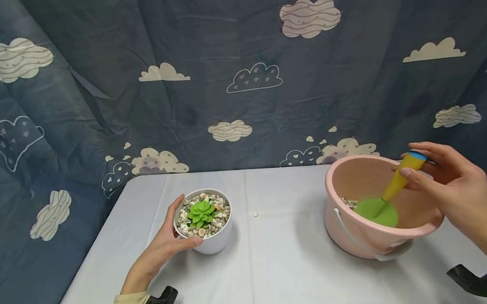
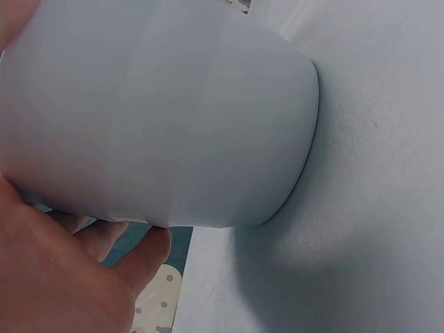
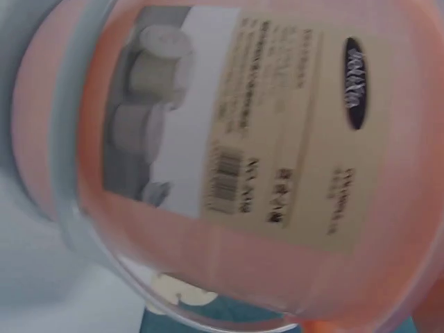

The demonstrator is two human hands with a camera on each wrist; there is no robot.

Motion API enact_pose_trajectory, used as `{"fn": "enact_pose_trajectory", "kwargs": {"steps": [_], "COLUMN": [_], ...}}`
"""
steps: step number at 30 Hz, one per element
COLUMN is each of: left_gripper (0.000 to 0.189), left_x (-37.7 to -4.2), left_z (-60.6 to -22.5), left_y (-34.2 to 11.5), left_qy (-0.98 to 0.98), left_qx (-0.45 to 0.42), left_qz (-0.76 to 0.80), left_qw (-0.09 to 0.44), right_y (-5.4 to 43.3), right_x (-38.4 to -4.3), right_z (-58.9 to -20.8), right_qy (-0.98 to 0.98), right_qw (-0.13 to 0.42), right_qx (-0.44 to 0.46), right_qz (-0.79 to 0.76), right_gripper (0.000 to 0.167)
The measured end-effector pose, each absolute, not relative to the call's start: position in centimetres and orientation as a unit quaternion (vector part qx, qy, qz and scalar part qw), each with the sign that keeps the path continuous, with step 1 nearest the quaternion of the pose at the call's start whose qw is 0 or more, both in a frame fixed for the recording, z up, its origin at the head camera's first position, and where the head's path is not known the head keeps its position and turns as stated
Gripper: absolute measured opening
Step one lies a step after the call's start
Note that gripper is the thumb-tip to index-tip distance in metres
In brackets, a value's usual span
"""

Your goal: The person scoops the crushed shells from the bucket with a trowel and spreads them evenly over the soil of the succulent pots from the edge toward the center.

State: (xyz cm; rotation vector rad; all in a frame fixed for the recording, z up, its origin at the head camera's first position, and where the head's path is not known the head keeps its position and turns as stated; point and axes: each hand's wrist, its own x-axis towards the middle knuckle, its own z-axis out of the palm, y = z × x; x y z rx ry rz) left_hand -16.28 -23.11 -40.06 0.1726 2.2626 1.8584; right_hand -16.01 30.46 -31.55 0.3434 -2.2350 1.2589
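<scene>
My left hand (image 1: 161, 250) grips a white plant pot (image 1: 216, 243) by its side, thumb at the front rim and fingers round the left. In the pot a green succulent (image 1: 201, 213) stands among small pebbles (image 1: 222, 207). The left wrist view shows the pot's smooth wall (image 2: 187, 118) against the fingers. At the right, my right hand (image 1: 459, 183) holds a small shovel by its yellow handle (image 1: 398, 180), which has a blue end. Its green blade (image 1: 377, 212) points down inside a pink bucket (image 1: 353, 236), beside some pebbles (image 1: 349, 202).
A pale bucket handle (image 1: 394, 253) hangs down the bucket's front. The right wrist view shows a printed label (image 3: 298, 132) on the bucket. One small pebble (image 1: 255, 214) lies on the white tabletop (image 1: 285, 279), between pot and bucket. A dark cloud-patterned curtain (image 1: 203, 38) hangs behind.
</scene>
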Motion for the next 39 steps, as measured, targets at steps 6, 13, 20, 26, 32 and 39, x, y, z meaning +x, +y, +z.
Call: {"fn": "enact_pose_trajectory", "kwargs": {"steps": [6, 13, 20, 26, 32, 39], "left_gripper": [0.111, 0.111, 0.111, 0.111, 0.110, 0.110], "left_x": [-16.3, -16.4, -16.3, -16.3, -16.2, -16.4], "left_z": [-40.1, -40.1, -40.2, -40.3, -40.3, -40.4], "left_y": [-23.1, -23.0, -23.1, -23.1, -23.1, -23.1], "left_qy": [0.766, 0.766, 0.768, 0.769, 0.769, 0.775], "left_qx": [0.065, 0.065, 0.063, 0.065, 0.063, 0.057], "left_qz": [0.632, 0.632, 0.629, 0.629, 0.629, 0.622], "left_qw": [0.100, 0.098, 0.098, 0.099, 0.098, 0.100], "right_y": [30.9, 31.1, 31.9, 32.5, 33.5, 34.5], "right_x": [-17.0, -18.2, -19.4, -21.0, -22.7, -24.7], "right_z": [-32.5, -32.6, -32.1, -32.5, -32.6, -32.7], "right_qy": [-0.853, -0.883, -0.910, -0.915, -0.929, -0.930], "right_qw": [0.209, 0.189, 0.155, 0.181, 0.149, 0.065], "right_qx": [0.148, 0.124, 0.115, 0.145, 0.126, 0.122], "right_qz": [0.455, 0.411, 0.368, 0.329, 0.314, 0.340], "right_gripper": [0.052, 0.042, 0.035, 0.032, 0.034, 0.034]}}
